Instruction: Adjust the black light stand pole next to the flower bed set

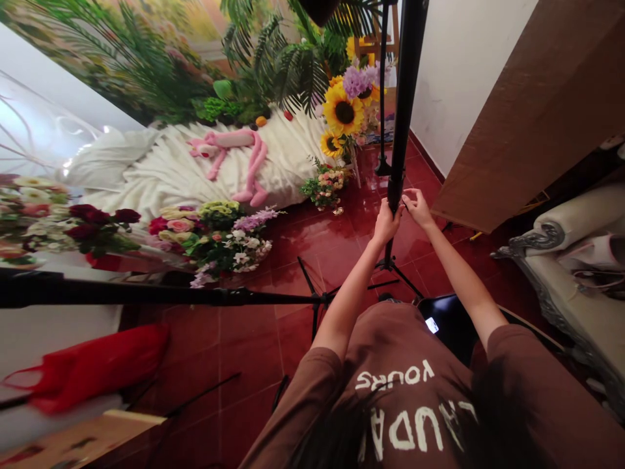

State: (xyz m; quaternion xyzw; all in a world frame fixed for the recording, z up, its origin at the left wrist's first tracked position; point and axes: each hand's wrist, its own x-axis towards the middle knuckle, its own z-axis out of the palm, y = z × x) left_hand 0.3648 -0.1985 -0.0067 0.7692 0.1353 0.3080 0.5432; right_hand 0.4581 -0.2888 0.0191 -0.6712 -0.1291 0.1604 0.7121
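A black tripod stand [401, 111] rises upright in front of me, its legs spread on the floor below. My left hand [387, 223] is closed around its pole about midway down. Close beside it, on the pole's right side, my right hand [418, 208] has thumb and fingers bent together at the pole. A small dark part shows at those fingertips, too small to make out. A dark cord with a black end piece [383, 167] hangs along the pole just above my hands.
A second black pole [161, 295] crosses at left. Flower bunches [219, 241] front a white-draped platform [166, 159] bearing a pink plush toy [239, 139]. Sunflowers [344, 112] stand behind the stand. At right are a brown panel [512, 117] and cream sofa [551, 260]; a red bag [102, 365] lies lower left.
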